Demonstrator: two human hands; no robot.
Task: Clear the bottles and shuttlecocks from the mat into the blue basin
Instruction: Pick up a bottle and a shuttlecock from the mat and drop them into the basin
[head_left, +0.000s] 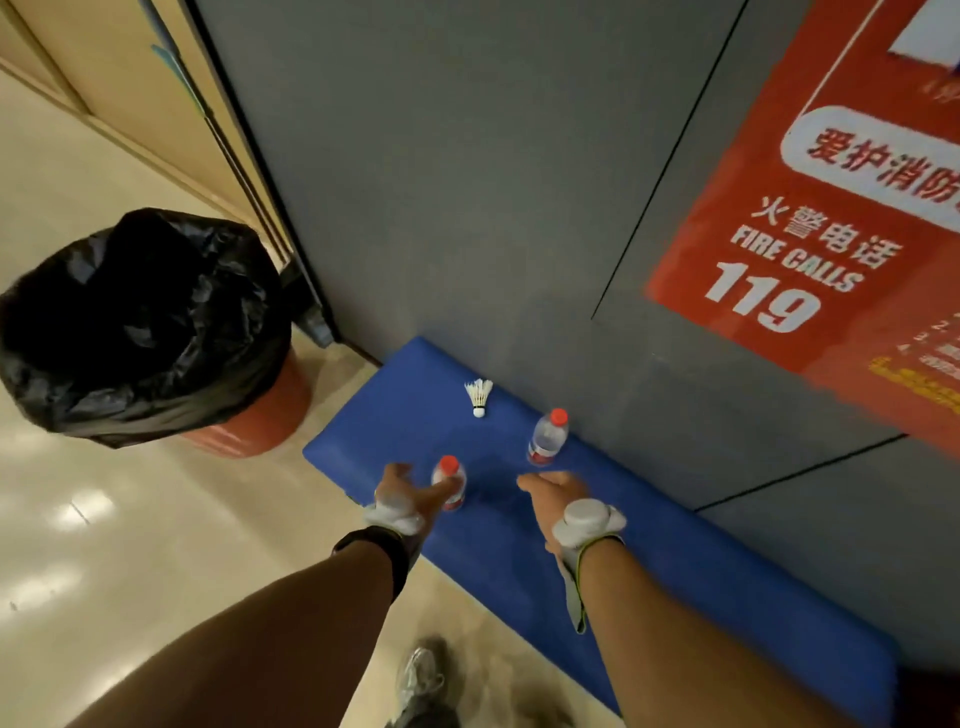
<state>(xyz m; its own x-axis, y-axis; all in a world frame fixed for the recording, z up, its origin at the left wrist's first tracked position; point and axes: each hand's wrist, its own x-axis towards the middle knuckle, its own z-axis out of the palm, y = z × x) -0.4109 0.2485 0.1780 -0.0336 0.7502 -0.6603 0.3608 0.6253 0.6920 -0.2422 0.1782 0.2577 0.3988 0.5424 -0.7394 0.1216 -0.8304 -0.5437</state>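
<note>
A blue mat (649, 561) lies on the floor along a grey wall. On it stand two clear bottles with red caps. My left hand (410, 493) reaches the near bottle (451, 475), its fingers touching the bottle's front and its thumb spread away. The far bottle (548, 439) stands by the wall, with my right hand (553, 491) just in front of it, relaxed and apart from it. A white shuttlecock (478, 397) lies on the mat further back. No blue basin is in view.
A red bin lined with a black bag (140, 322) stands left of the mat on the pale tiled floor (104, 545). A red fire-safety poster (831, 208) hangs on the wall. My shoe (421, 675) is near the mat's front edge.
</note>
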